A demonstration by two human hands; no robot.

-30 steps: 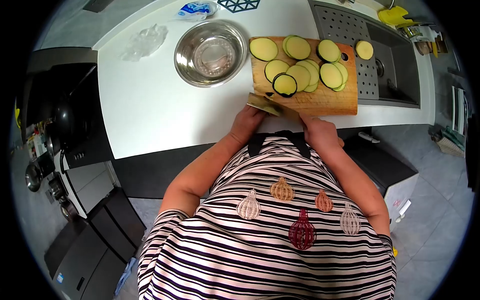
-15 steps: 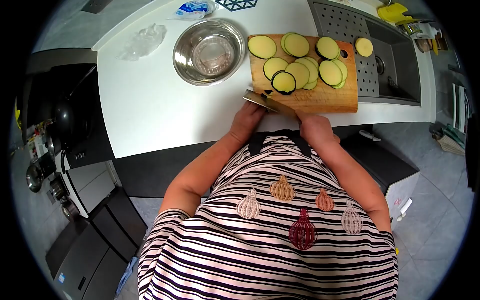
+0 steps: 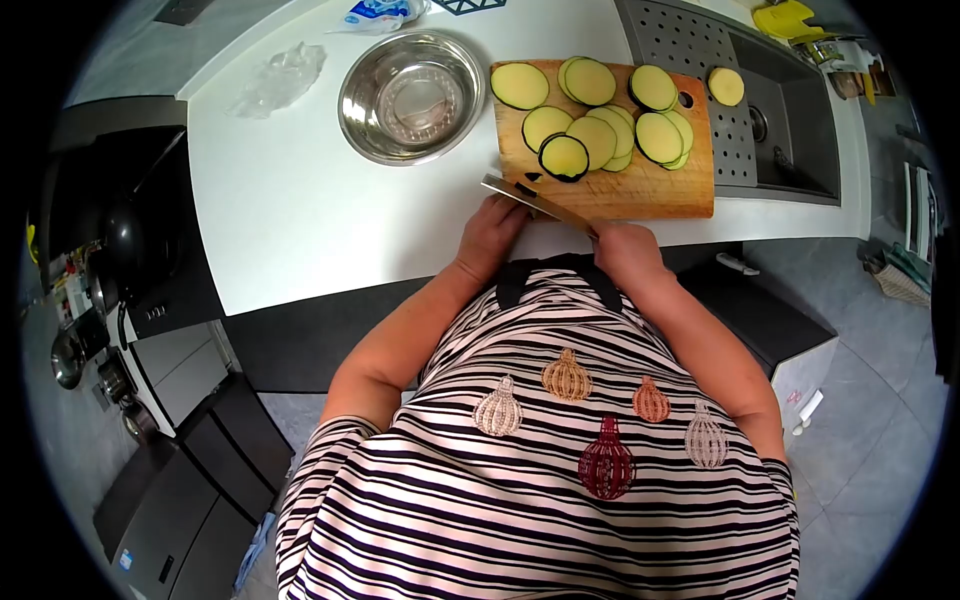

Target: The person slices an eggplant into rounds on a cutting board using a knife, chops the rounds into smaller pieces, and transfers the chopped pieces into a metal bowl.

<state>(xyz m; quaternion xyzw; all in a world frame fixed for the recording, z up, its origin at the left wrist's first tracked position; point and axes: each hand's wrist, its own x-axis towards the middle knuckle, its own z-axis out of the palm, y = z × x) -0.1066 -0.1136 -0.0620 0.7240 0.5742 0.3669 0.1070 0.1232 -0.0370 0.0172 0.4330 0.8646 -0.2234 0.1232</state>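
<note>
The handle end of a broad-bladed kitchen knife (image 3: 552,207) is in my right hand (image 3: 630,250), whose fingers are wrapped round it. The blade slants up to the left over the near edge of a wooden cutting board (image 3: 660,203). Just below the blade, my left hand (image 3: 490,238) has its fingers curled in; the blade hides the tips and whatever they hold. Several round, pale yellow-green vegetable slices (image 3: 590,142) with dark or green rims lie on the board, some overlapping. A small dark scrap (image 3: 533,177) lies beside the blade.
Left of the board stands a shiny metal bowl (image 3: 412,98). Farther left is a crumpled clear plastic bag (image 3: 283,80), with a blue-and-white packet (image 3: 380,14) behind. A pale cut piece (image 3: 726,86) rests on the perforated drainer (image 3: 735,150) by the sink (image 3: 805,110).
The knife blade has turned slightly, its face now showing less broadly. Both hands stay in nearly the same place. The whole view has shifted a little.
</note>
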